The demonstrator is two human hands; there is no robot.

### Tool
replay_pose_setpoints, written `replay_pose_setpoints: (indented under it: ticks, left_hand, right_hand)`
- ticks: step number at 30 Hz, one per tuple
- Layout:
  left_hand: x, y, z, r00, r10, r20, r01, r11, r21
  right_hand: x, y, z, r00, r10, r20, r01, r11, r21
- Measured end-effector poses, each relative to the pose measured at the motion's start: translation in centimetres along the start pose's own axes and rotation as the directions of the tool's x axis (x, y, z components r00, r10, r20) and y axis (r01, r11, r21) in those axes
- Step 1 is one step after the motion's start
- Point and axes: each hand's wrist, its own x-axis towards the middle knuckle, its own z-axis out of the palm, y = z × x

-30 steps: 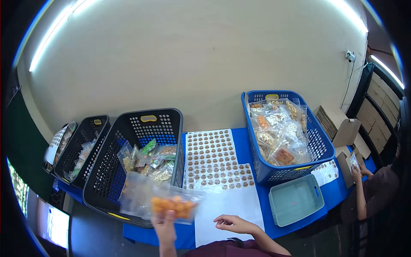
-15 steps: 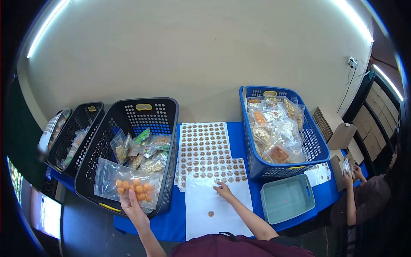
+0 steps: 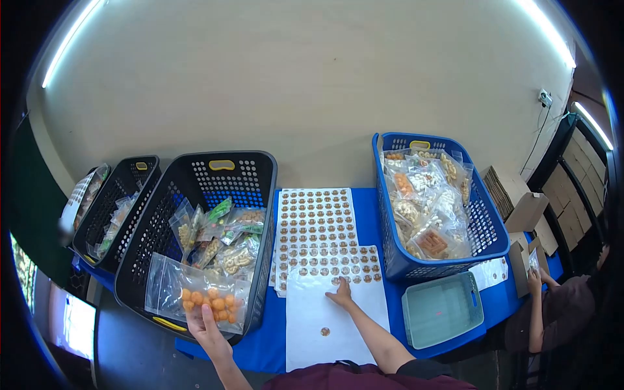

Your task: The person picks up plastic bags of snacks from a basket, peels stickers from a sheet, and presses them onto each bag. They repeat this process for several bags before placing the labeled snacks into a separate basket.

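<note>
My left hand (image 3: pixel 209 335) grips the lower edge of a clear plastic bag (image 3: pixel 195 286) of orange balls, thumb in front. The bag is over the front of the large black basket (image 3: pixel 140 260). My right hand (image 3: pixel 341 296) rests at the lowest row of round brown stickers on a white sticker sheet (image 3: pixel 305 325). Its index finger reaches forward to a sticker and its thumb is spread to the left. One lone sticker (image 3: pixel 325 331) lies lower on the bare part of the sheet. More sticker sheets (image 3: pixel 316 218) lie beneath and behind.
A blue basket (image 3: pixel 406 263) full of bagged snacks stands right, with a pale green tray (image 3: pixel 442 315) before it. Bagged snacks lie in the black basket; a second black basket (image 3: pixel 97 227) is farther left. At far right a co-worker (image 3: pixel 552 312) handles a small packet beside cardboard boxes (image 3: pixel 526 211).
My right hand shifts slightly right and down, its thumb now spread from the index finger. The left hand still holds the bag. The whole view shifts slightly.
</note>
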Motion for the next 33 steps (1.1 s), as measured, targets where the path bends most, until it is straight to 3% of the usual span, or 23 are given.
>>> replay_pose_setpoints:
  ticks: [7,14,18,20,22,23,26,30,33]
  left_hand:
    - [0.0,0.3,0.6,0.999,0.024,-0.023,-0.025,0.999,-0.022]
    - [0.0,0.1,0.3,1.000,0.001,-0.019,-0.002,0.999,-0.042]
    - [0.0,0.3,0.5,0.999,0.022,-0.025,-0.023,0.999,-0.031]
    - [-0.1,0.1,0.3,1.000,0.017,0.012,-0.016,0.999,-0.034]
    - [-0.1,0.1,0.0,0.998,0.005,0.067,-0.004,1.000,-0.017]
    - [-0.1,0.1,0.4,1.000,0.019,0.009,-0.019,0.998,-0.061]
    - [-0.1,0.1,0.1,0.999,0.019,0.044,-0.018,1.000,-0.008]
    - [-0.2,0.5,0.3,0.999,0.026,0.037,-0.026,1.000,-0.004]
    - [-0.2,0.7,0.6,0.999,0.053,0.005,-0.053,0.998,0.027]
  right_hand:
    - [0.0,0.3,0.1,0.994,-0.099,-0.044,0.099,0.995,-0.009]
    - [-1.8,-1.8,-1.1,0.999,-0.037,0.035,0.042,0.989,-0.144]
    - [-0.7,0.5,0.9,0.992,-0.092,-0.088,0.086,0.994,-0.074]
    - [0.5,1.7,1.7,0.994,-0.103,-0.048,0.095,0.983,-0.156]
    - [0.8,1.8,1.4,0.998,-0.065,0.004,0.065,0.994,-0.090]
    - [0.7,2.1,1.4,0.998,-0.048,0.039,0.050,0.997,-0.053]
    - [0.6,2.8,2.3,0.978,-0.173,-0.117,0.148,0.970,-0.191]
    - [0.0,1.5,0.7,0.987,-0.144,-0.071,0.146,0.989,0.027]
    - [-0.7,1.5,0.9,0.971,-0.212,-0.108,0.211,0.977,-0.019]
